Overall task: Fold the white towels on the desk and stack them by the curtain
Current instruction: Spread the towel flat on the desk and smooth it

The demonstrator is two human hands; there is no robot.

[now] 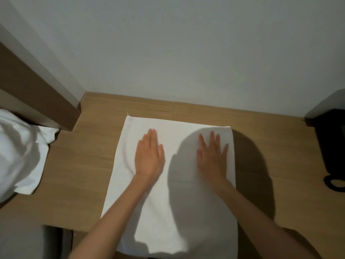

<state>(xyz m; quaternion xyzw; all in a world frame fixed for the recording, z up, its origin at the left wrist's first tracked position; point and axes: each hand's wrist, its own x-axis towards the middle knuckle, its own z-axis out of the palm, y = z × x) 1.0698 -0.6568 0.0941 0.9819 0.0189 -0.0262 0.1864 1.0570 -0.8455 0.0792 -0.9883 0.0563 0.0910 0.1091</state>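
Both forearms come in from the bottom edge, bare, over the towel (162, 212).

Towel: white, laid flat on the wooden tabletop (84, 165), long side running away from the person. Its near end passes the tabletop's front edge. A large shadow covers much of its right half.

Left grip (149, 156): palm down on the left-centre of the towel, fingers straight and together, thumb out to the side. Open, flat on the cloth, holding nothing.

Right grip (212, 157): palm down on the right part of the towel, near its right edge, fingers straight and a bit spread. Also open and flat, holding nothing. It's slightly blurred and in shadow.

The two grips sit side by side, apart, both in the far half of the towel, fingertips short of its far edge.

Left side: a crumpled pile of white towels (18, 150), well apart from the flat one, part of it cut off by the frame.

Right side: a black device (332, 146) at the frame edge, with a loop of black cord (334, 184) on its near side. Can't tell what it is.

Far edge of the towel lies just short of a wooden strip (130, 103) at the foot of the plain white wall (186, 53). A brown panel (28, 86) runs diagonally in the far left corner.
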